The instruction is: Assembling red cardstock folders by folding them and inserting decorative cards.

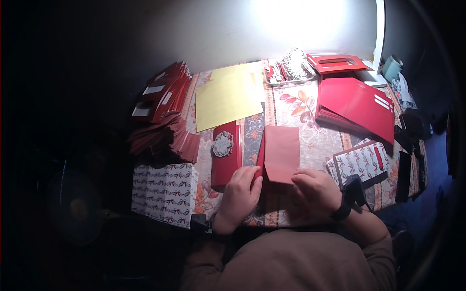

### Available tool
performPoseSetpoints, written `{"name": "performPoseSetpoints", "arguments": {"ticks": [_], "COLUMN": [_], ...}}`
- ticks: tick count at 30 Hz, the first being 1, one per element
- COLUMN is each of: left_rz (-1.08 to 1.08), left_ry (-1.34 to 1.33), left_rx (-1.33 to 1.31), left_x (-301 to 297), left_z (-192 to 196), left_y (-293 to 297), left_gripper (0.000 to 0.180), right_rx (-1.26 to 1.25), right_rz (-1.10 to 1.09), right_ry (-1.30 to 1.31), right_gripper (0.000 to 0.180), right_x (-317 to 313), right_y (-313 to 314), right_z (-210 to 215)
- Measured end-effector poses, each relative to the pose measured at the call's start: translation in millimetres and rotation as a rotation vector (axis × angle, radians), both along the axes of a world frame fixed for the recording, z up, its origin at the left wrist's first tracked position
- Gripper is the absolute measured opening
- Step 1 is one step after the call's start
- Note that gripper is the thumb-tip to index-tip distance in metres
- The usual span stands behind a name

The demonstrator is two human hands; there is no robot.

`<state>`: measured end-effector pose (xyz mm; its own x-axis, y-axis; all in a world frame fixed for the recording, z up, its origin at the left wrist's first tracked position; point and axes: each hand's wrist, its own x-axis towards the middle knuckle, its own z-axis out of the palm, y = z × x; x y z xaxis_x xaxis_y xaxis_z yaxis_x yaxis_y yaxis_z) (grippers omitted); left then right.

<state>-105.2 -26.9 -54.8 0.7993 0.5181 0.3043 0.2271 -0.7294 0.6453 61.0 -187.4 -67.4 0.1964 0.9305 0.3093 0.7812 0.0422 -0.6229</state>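
In front of me I have a folded red card (282, 154) with a paler, pinkish face turned up and a darker red flap along its left side. My left hand (240, 194) is closed at the card's lower left edge, fingertips and thumb together on it. At its lower right corner, my right hand (318, 188) pinches the pinkish layer. Just left of the card lies a narrow dark red card (225, 167) bearing a silvery white ornate round decoration (223, 144). My left fingers are close to its lower end.
Yellow sheets (228, 99) lie beyond. At left are red window envelopes (162, 97), dark red papers (167, 140) and a bow-patterned stack (162, 191). A tray of silvery cutouts (297, 65) stands at the back. At right sit red envelopes (357, 104) and bow-patterned cards (361, 162).
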Motion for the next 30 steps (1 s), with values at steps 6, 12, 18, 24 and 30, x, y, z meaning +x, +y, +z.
{"name": "performPoseSetpoints", "arguments": {"ticks": [6,12,18,24,30], "left_rz": [0.056,0.118,-0.253,-0.238,-0.169], "left_ry": [0.116,0.081,-0.146,-0.318,-0.355], "left_rx": [0.220,0.315,-1.403,-1.440,-1.403], "left_x": [17,28,29,37,37], "left_z": [0,-4,12,-24,-18], "left_y": [-7,-7,12,14,8], "left_gripper": [0.037,0.041,0.030,0.027,0.020], "right_rx": [0.168,0.295,0.463,0.350,0.277], "right_rz": [-0.093,-0.276,-0.121,0.124,-0.180], "right_ry": [-0.058,0.153,-0.129,-0.538,0.117], "right_gripper": [0.015,0.017,0.018,0.024,0.043], "right_x": [8,18,20,10,16], "right_y": [-7,-8,-10,-5,0], "right_z": [11,6,7,11,10]}}
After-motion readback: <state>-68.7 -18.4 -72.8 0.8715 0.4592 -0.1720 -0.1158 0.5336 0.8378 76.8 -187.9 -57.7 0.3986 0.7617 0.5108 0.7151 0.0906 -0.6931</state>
